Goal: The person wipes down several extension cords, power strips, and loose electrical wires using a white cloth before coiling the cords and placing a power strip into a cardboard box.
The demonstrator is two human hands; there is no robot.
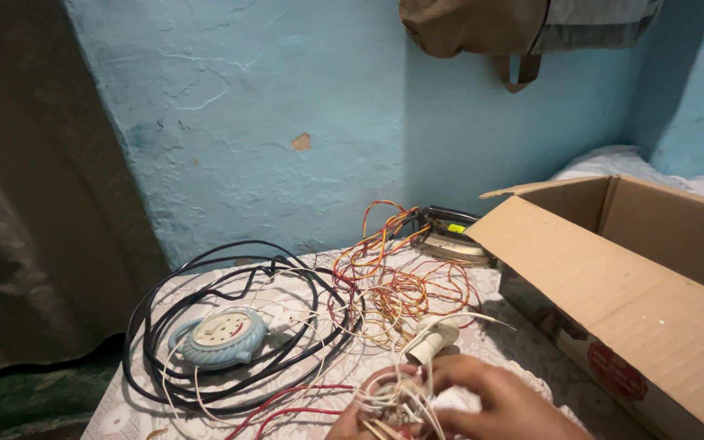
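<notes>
Down at the bottom edge, both hands work a bunch of thin white wires (393,399). The left hand (368,411) curls its fingers around the bunch from the near side, and the right hand (490,399) closes over it from the right, fingers pressed together on the strands. A white lamp holder (431,342) sits just above the hands, tied into the same wires. Behind it lies a tangle of red and yellow wire (397,277), with a looped black cable (205,326) around a pale blue socket (223,338) on the left. An open cardboard box (613,285) stands on the right.
</notes>
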